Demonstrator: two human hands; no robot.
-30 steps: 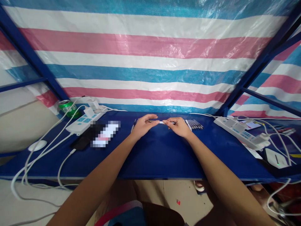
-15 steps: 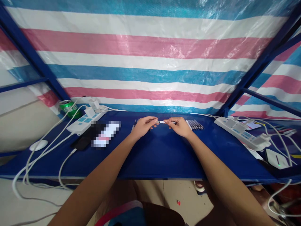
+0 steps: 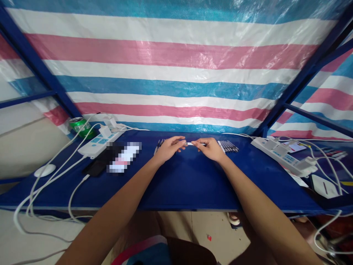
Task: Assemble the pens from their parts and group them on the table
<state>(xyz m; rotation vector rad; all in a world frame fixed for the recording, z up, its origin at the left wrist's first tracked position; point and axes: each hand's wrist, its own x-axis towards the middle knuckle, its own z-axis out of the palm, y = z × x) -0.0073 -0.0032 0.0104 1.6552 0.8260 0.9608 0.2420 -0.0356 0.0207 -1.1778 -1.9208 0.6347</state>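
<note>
A slim white and dark pen (image 3: 189, 144) is held level between my two hands above the blue table (image 3: 190, 184). The fingers of my left hand (image 3: 171, 148) pinch its left end. On the other side, my right hand (image 3: 207, 146) grips the pen's right part with thumb and fingers. Much of the pen is covered by fingers. Just right of my right hand lies a row of several pens (image 3: 229, 146) side by side. More dark pens (image 3: 159, 144) lie left of my left hand, partly hidden behind it.
At the left are a power strip (image 3: 95, 145) with chargers, a green can (image 3: 80, 127), a dark phone (image 3: 96, 163) and a white round object (image 3: 45, 170). Another power strip (image 3: 284, 156) and a white box (image 3: 324, 186) stand at the right, among cables. A striped sheet (image 3: 176, 84) hangs behind.
Both hands stay almost in place around the pen. My right fingertips have shifted very slightly left along it; nothing else visibly moves.
</note>
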